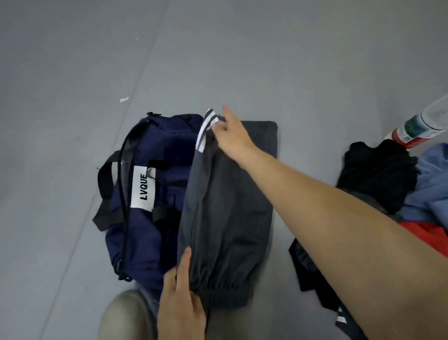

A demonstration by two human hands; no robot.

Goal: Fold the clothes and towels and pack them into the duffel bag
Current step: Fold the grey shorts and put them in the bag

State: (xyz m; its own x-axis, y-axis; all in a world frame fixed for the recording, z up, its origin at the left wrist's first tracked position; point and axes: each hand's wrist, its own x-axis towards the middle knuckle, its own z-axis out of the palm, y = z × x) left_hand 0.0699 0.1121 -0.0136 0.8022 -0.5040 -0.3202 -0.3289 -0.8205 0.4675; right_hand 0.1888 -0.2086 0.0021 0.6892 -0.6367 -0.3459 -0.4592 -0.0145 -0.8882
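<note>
A clear plastic bottle [422, 127] lies on the grey floor [68, 60] — a white scrap [124, 99] well apart.

Our right arm [331, 213] comes in bare from the lower right and stretches almost straight away from us. Our right hand [232, 136] pinches the far striped corner of the folded dark garment [231, 208], with the forefinger pointing straight out beyond it. Our left hand [181, 306] sits close to us, back upward, holding the garment's near end with one finger laid along its left edge.

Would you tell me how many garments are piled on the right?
4: black garment farthest, blue garment right of it, red garment below, black striped garment nearest; others may be hidden.
</note>
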